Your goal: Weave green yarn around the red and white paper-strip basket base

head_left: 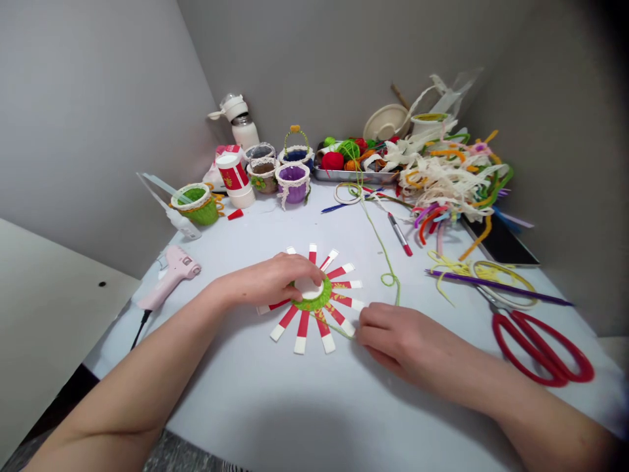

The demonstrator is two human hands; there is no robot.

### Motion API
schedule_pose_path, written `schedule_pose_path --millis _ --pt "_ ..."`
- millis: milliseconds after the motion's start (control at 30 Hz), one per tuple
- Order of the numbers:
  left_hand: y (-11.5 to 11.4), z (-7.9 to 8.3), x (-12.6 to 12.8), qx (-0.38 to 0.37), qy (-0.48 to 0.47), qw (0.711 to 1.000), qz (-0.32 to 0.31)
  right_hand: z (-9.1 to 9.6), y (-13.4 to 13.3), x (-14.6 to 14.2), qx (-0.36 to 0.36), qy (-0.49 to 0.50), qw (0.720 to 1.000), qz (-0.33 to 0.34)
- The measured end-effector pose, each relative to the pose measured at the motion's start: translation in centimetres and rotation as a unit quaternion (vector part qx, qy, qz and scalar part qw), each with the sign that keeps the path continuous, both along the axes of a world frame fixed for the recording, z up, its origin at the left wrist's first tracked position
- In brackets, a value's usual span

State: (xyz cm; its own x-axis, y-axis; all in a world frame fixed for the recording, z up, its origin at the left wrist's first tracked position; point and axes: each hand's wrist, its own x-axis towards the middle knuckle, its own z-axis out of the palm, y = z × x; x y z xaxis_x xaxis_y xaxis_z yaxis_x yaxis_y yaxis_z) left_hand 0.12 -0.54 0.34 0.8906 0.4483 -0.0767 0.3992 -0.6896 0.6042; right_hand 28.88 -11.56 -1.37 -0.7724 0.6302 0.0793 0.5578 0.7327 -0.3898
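Fanned-out paper cup (310, 288) lay on the worktop (236, 393), its centre held by your left grip (285, 278); your right grip (393, 337) pinched the green yarn (320, 299), for which gentle, even tension seemed best.

No words, numbers or brand names can be read with certainty. A gold emblem is printed on the red band of the white cup (234, 178) standing upside down towards the back of the desk (216, 393), but whether a written character is formed by it cannot be told. Gold print is also borne by some red strips of the cut paper cup (343, 299), where it is broken up by the cuts and cannot be read. Pale marks are seen on the pink packet (227, 151), too small to be made out.
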Motion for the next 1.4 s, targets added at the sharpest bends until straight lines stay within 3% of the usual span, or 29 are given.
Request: schedule_pose_path --millis 200,467,667,767,1200,1400 --pt "0.1 -0.1 -0.1 -0.01 -0.008 1.0 -0.002 -0.5 -0.3 0.0 -0.008 -0.029 1.0 0.008" --pt "-0.1 -0.5 -0.2 -0.028 -0.016 0.999 -0.002 -1.6 1.2 0.3 0.063 -0.012 0.992 -0.112" --pt "-0.7 -0.9 0.7 -0.032 -0.046 0.998 -0.04 -3.1 3.1 -0.5 0.042 0.084 0.968 -0.234" --pt "-1.0 -0.8 0.9 -0.027 -0.055 0.997 -0.046 -3.7 3.5 -0.6 0.022 0.103 0.96 -0.261" --pt "-2.1 -1.1 2.2 0.04 -0.047 0.996 0.061 -3.8 3.6 -0.5 -0.008 0.098 0.959 -0.267" --pt "-1.9 -0.8 1.8 0.058 -0.013 0.997 0.051 -3.1 3.6 -0.4 -0.011 0.121 0.965 -0.234"
